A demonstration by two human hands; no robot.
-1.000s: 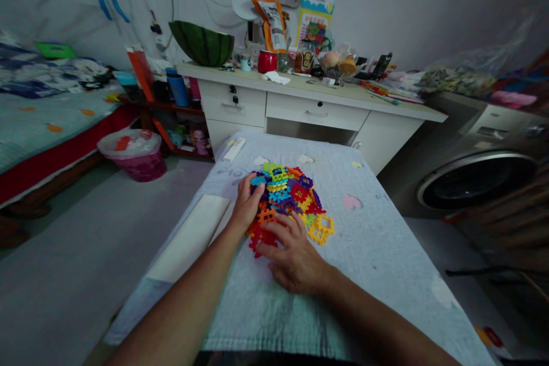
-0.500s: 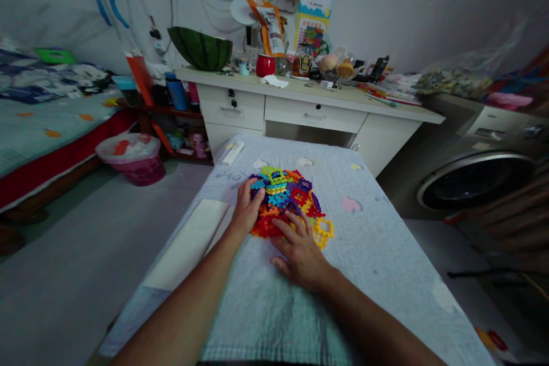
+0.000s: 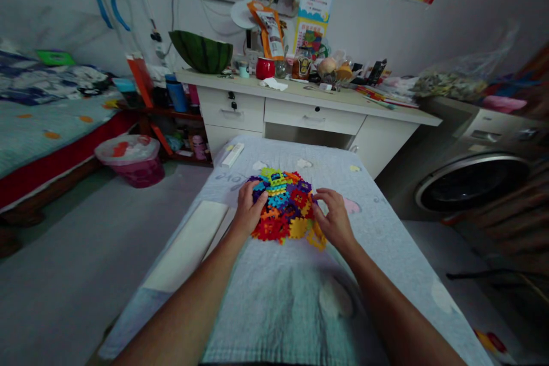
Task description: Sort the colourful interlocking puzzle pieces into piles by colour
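A heap of small plastic interlocking pieces (image 3: 283,205) in red, orange, yellow, blue, green and purple lies in the middle of a table covered with a pale blue cloth (image 3: 278,297). My left hand (image 3: 247,208) rests against the heap's left side, fingers curved and spread over the pieces. My right hand (image 3: 334,218) cups the heap's right side, fingers apart and touching the pieces. Neither hand lifts a piece.
A flat white box (image 3: 189,245) lies along the table's left edge, and a small white tube (image 3: 233,154) near the far left corner. Beyond stands a white desk (image 3: 309,108) crowded with a halved watermelon (image 3: 201,51), cups and packets. A washing machine (image 3: 476,177) is right, a bed (image 3: 43,120) and pink bin (image 3: 131,159) left.
My right hand has moved from the near side of the heap round to its right side. The heap has been pushed closer together. My left hand has stayed on the left side.
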